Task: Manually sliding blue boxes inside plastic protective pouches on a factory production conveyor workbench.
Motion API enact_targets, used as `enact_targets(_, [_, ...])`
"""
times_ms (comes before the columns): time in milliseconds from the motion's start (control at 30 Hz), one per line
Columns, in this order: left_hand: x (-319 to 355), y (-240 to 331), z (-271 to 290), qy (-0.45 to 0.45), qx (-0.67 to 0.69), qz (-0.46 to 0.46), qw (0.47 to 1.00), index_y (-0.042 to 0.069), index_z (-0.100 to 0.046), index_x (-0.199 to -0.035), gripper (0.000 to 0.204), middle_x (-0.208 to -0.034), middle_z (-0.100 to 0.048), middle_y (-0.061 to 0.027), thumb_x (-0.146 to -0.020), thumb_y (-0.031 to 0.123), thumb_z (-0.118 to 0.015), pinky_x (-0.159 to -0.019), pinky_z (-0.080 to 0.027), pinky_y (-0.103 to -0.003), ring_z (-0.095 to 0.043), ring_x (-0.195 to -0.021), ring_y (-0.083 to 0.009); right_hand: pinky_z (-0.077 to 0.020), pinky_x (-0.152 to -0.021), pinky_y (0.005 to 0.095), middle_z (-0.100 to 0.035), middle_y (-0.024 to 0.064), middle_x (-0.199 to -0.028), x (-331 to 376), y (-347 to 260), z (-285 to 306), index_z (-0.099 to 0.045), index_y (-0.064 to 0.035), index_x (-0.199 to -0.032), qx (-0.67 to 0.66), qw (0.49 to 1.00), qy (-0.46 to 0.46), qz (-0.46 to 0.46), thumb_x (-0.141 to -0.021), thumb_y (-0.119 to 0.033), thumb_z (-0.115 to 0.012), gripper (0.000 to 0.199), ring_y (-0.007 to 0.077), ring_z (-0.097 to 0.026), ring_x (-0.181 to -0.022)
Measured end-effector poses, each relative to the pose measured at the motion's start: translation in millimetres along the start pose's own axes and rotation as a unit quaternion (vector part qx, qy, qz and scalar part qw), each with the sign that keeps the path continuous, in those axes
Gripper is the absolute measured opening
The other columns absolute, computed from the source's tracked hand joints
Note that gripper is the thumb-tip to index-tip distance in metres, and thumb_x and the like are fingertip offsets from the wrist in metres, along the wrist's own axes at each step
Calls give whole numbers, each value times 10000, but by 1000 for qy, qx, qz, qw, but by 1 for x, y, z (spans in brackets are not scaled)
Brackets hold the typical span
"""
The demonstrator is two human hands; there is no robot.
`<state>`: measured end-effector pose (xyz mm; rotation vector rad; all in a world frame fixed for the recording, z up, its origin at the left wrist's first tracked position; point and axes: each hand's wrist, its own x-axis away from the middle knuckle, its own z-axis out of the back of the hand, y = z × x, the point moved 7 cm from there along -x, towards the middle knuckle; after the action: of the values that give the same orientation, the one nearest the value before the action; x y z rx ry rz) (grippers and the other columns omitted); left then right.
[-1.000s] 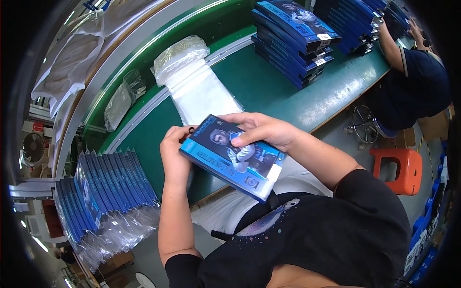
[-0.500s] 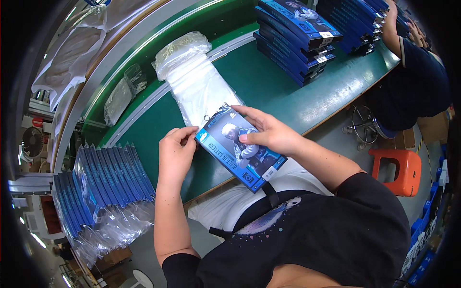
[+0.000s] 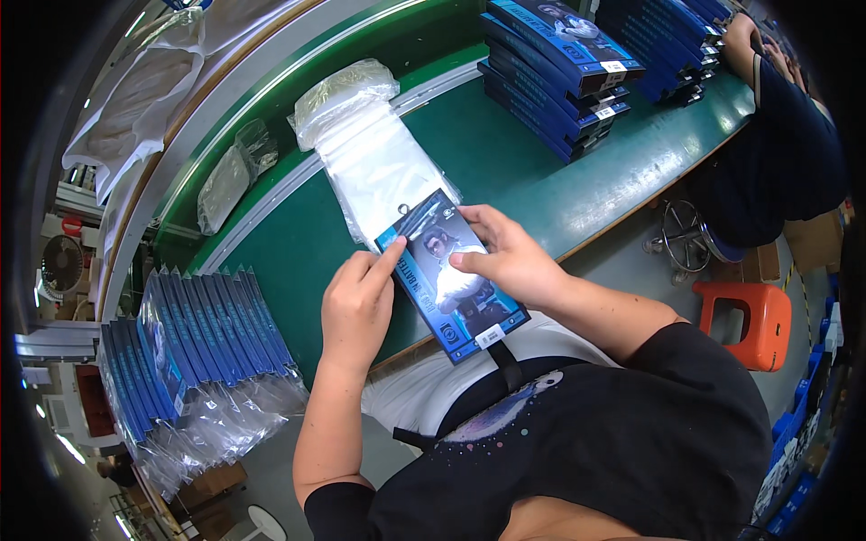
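Above the near edge of the green table I hold a flat blue cardboard box with a printed picture of a figure on its front. My right hand grips its right side, thumb on the front and fingers behind. My left hand is at the upper left edge, its index finger laid on the front near the corner and the other fingers curled; its thumb is hidden. A small dark loop sticks out from the box's top. Just beyond lies a pile of clear plastic bags.
Bagged blue boxes stand in a row at left. Stacked blue boxes fill the far right of the green table. A co-worker's arm is at far right, beside a wheeled stool and an orange stool.
The box has turned slightly and its front tilts more upward. My left hand has moved right, its index finger shifting from the corner onto the front. The right hand keeps its grip.
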<state>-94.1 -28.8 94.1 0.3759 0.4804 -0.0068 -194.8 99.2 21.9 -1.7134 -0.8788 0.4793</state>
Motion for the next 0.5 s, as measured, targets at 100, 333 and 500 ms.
enact_targets(100, [9,-16,-1,20,131,89,987,39,-602,-1223,396,-822,-610,-72,-835,-39,-615,-637,-504,-316,-611,-699,-186,-501,-818,285,-607,139,-1074,0,1,5,-471,20,-1085,-20,1000,2,-14,-818,-5,-694,349,148,-600,-961])
enact_targets(333, [33,-38,-57,115,679,371,623,-14,-457,-1298,444,-1213,-565,-119,-929,186,-602,-971,-444,-355,-557,-1108,-212,-487,-612,210,-664,48,-768,11,0,-19,-600,-28,-772,-69,994,-66,-44,-820,-154,-755,205,68,-612,-694])
enact_targets(500, [20,-36,-42,114,738,366,556,-26,-522,-1225,381,-1117,-637,-140,-888,137,-592,-877,-525,-390,-642,-994,-252,-507,-703,236,-669,64,-929,13,-5,-24,-567,-2,-1254,-12,988,-141,-55,-764,-122,-803,557,89,-624,-823])
